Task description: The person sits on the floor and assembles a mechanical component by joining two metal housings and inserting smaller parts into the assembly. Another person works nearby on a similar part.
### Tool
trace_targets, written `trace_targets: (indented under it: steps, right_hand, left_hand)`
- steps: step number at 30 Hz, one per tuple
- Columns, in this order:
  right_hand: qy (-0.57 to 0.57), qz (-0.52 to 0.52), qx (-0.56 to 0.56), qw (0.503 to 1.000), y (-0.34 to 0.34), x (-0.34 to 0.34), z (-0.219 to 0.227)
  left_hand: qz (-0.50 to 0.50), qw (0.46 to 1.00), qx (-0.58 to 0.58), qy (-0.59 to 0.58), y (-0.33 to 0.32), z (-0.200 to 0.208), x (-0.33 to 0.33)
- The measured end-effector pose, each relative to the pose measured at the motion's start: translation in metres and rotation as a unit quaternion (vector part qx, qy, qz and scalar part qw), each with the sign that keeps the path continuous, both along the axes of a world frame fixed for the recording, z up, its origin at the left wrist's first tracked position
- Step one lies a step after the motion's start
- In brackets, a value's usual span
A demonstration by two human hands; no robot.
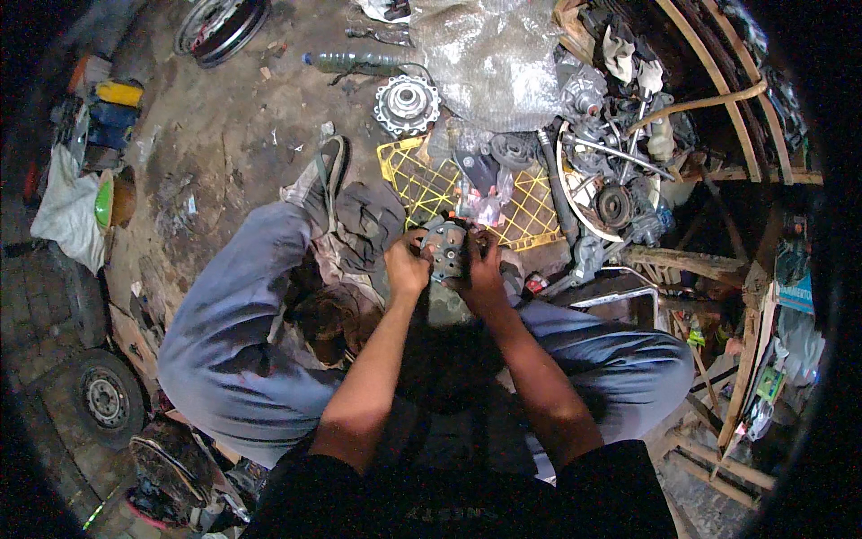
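Note:
A round grey metal part with several holes [444, 248] is between my two hands, tilted up in front of my lap. My left hand [409, 264] grips its left edge with the fingers closed round it. On the opposite edge, my right hand [483, 268] has its fingers closed on the same part. Just beyond the hands lies a yellow plastic grid [406, 171], with a dark object [476, 171] and small plastic packets [485, 212] on it. The fingertips behind the part are hidden.
A silver wheel hub [407, 105] lies past the grid, near a plastic bottle [368, 63] and a clear plastic sheet [489, 58]. To the right, a round pan [585, 216] holds metal parts beside wooden framing [687, 262]. Dark cloth [370, 225] lies by my shoe [329, 175].

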State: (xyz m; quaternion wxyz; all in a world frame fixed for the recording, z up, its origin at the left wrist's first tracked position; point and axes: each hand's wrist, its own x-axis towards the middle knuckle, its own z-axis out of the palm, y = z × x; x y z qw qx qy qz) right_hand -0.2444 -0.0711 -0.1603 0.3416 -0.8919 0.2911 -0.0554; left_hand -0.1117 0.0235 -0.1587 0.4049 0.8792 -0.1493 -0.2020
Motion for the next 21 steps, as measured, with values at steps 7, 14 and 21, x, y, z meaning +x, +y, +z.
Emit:
trace_targets:
  steps: [7, 14, 21]
  right_hand:
    - [0.012, 0.002, 0.016, 1.000, 0.003, 0.000, -0.001]
    - [-0.028, -0.016, 0.019, 0.999, 0.002, 0.001, 0.003]
    - [-0.010, -0.005, 0.037, 0.999, -0.002, -0.001, 0.007]
  left_hand:
    - [-0.034, 0.996, -0.026, 0.072, 0.012, -0.016, 0.020]
    - [-0.009, 0.964, -0.092, 0.250, 0.020, -0.040, 0.034]
    - [-0.001, 0.952, -0.117, 0.282, 0.020, -0.047, 0.032]
